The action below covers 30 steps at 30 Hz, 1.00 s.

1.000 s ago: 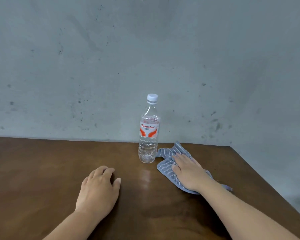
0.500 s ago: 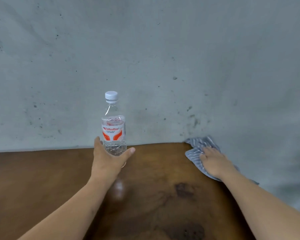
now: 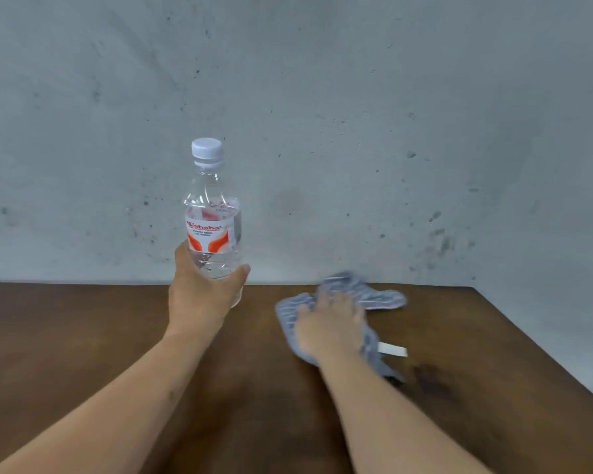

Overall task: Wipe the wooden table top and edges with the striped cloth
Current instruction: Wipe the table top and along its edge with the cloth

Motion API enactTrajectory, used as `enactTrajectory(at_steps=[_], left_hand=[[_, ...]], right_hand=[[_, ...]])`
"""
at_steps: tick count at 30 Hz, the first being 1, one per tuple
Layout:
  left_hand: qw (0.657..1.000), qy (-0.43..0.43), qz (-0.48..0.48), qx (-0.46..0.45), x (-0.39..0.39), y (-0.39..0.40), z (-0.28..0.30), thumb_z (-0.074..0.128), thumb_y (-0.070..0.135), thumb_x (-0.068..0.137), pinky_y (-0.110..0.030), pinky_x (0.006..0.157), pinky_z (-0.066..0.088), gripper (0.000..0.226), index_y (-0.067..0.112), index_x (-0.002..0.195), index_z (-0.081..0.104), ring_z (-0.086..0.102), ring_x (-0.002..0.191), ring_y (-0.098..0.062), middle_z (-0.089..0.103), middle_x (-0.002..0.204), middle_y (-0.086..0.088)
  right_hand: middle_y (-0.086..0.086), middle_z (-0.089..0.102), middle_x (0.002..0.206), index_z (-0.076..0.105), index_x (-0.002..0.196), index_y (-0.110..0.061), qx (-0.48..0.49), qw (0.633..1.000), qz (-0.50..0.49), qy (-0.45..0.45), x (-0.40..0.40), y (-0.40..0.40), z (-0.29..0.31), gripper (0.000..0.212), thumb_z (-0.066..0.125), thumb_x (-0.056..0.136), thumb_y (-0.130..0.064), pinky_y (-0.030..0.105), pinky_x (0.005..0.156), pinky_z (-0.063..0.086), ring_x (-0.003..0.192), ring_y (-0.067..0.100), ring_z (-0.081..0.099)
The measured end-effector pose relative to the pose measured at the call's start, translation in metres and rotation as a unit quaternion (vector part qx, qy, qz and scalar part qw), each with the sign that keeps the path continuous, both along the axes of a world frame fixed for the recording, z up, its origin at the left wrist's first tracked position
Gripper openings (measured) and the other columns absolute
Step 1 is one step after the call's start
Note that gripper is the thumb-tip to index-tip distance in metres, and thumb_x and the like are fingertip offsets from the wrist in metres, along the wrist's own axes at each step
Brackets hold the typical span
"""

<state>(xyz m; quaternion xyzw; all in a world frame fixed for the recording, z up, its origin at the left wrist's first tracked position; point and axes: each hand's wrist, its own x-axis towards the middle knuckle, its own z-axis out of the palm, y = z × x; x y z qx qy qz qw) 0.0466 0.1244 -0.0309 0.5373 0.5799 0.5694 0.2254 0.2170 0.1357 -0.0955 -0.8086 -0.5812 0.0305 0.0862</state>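
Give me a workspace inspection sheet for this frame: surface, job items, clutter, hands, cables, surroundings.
Surface: wooden table, dark brown, darker stain near its right edge.
Job's things: striped cloth, crumpled, flat on the table near the far edge, white tag sticking out.
Clutter: water bottle, capped, upright, gripped low down.
Hands: left hand grips the bottle; right hand presses flat on the cloth.
Cables: nothing seen.
Surroundings: grey concrete wall, speckled, behind the table.
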Motion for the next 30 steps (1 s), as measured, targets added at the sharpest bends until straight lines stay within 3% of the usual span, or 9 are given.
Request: enactTrajectory(at_steps=[4,7,12,15,18,20,25,28,30], left_hand=[[1.0,0.009,0.007,0.017,-0.02,-0.003,0.002,0.08,0.032,0.075,-0.029,0.082,0.041,0.073,0.019,0.132,0.036,0.051,0.1,-0.015,0.051,0.111,0.007],[1.0,0.001,0.006,0.013,-0.027,-0.005,0.0,0.08,0.032,0.075,-0.031,0.083,0.042,0.072,0.018,0.131,0.037,0.053,0.101,-0.017,0.053,0.112,0.006],[1.0,0.006,-0.001,0.001,-0.04,-0.008,-0.005,0.081,0.031,0.073,-0.028,0.075,0.043,0.07,0.019,0.127,0.039,0.057,0.094,-0.018,0.056,0.112,0.003],[1.0,0.021,0.006,0.002,-0.049,-0.009,-0.01,0.083,0.034,0.07,-0.03,0.076,0.046,0.068,0.022,0.122,0.041,0.058,0.097,-0.017,0.057,0.113,0.003],[0.999,0.029,0.014,0.009,-0.054,-0.01,-0.012,0.085,0.039,0.064,-0.033,0.08,0.053,0.071,0.024,0.12,0.044,0.06,0.1,-0.019,0.057,0.115,-0.001],[1.0,0.025,0.012,0.007,-0.053,-0.011,-0.011,0.084,0.04,0.064,-0.035,0.082,0.054,0.071,0.024,0.12,0.045,0.06,0.1,-0.02,0.058,0.114,-0.001],[1.0,0.023,0.011,0.006,-0.039,-0.015,-0.01,0.083,0.034,0.069,-0.028,0.078,0.046,0.062,0.025,0.115,0.043,0.057,0.102,-0.017,0.057,0.114,0.003],[1.0,0.023,-0.007,0.003,-0.024,-0.019,-0.009,0.081,0.033,0.073,-0.018,0.072,0.038,0.063,0.025,0.121,0.041,0.052,0.102,-0.011,0.054,0.115,0.007],[1.0,0.021,-0.013,0.001,-0.012,-0.019,-0.009,0.081,0.034,0.073,-0.022,0.075,0.04,0.064,0.025,0.123,0.041,0.053,0.103,-0.012,0.055,0.115,0.007]], right_hand=[[0.003,0.005,0.165,0.012,0.157,-0.024,0.005,0.969,0.248,0.008,-0.072,-0.008,0.0,0.058,0.015,0.102,-0.044,0.046,0.121,-0.004,0.151,0.021,0.0],[-0.004,0.012,0.164,0.019,0.156,-0.025,0.006,0.951,0.309,0.009,-0.039,-0.016,0.004,0.053,0.017,0.104,-0.039,0.041,0.121,0.001,0.15,0.013,0.005],[-0.002,0.023,0.161,0.027,0.154,-0.022,-0.023,0.993,0.083,-0.078,0.096,-0.019,0.002,0.051,0.02,0.103,-0.028,0.043,0.118,0.021,0.147,0.019,0.019],[-0.001,0.01,0.164,0.015,0.157,-0.021,-0.034,0.994,-0.106,-0.004,0.138,-0.029,-0.001,0.056,0.017,0.102,-0.033,0.045,0.121,0.009,0.15,0.02,0.007],[0.006,0.015,0.163,0.016,0.156,-0.019,-0.012,0.984,-0.178,0.009,0.106,-0.026,-0.001,0.061,0.017,0.099,-0.041,0.048,0.12,0.009,0.149,0.025,0.012],[0.01,0.025,0.159,0.024,0.153,-0.017,-0.012,0.991,-0.13,0.004,0.057,-0.018,-0.001,0.066,0.015,0.097,-0.049,0.05,0.117,0.013,0.146,0.028,0.02],[0.006,0.021,0.161,0.029,0.15,-0.03,0.025,0.973,0.228,-0.027,-0.081,-0.019,-0.016,0.063,0.005,0.094,-0.047,0.057,0.116,0.006,0.147,0.033,0.011],[0.001,0.006,0.165,0.014,0.155,-0.032,0.01,0.96,0.278,0.016,-0.09,-0.029,-0.009,0.055,0.012,0.102,-0.046,0.049,0.12,-0.006,0.151,0.021,-0.001],[-0.003,0.007,0.165,0.014,0.155,-0.033,0.019,0.959,0.282,0.013,-0.065,-0.031,-0.008,0.054,0.012,0.102,-0.044,0.047,0.121,-0.004,0.151,0.017,-0.001]])
